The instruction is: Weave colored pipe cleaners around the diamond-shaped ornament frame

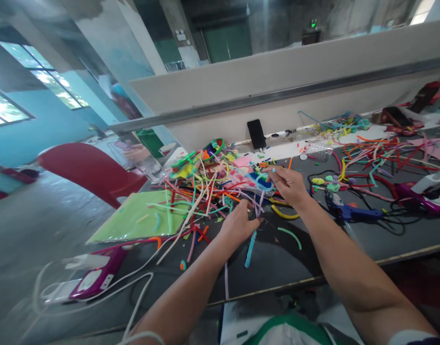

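My right hand (289,186) is raised over the table, thumb and fingers pinched on a light-blue pipe cleaner (258,179) that curves away to the left. Lower and to the left, my left hand (239,221) has its fingers curled beside crossed lavender pipe cleaners (259,205); it seems to pinch them, though the fingertips are partly hidden. A thicker light-blue fuzzy strip (250,249) lies just below my left fingers. Behind both hands spreads a tangled pile of coloured pipe cleaners (205,184). A yellow curved piece (284,213) and a green one (290,235) rest under my right forearm.
A blue glue gun (356,212) with black cords lies at right, near a purple power strip (426,197). Another purple power strip (98,278) and a green sheet pack (133,215) are at left. A phone (256,134) leans against the back panel. A red chair (86,167) stands beyond.
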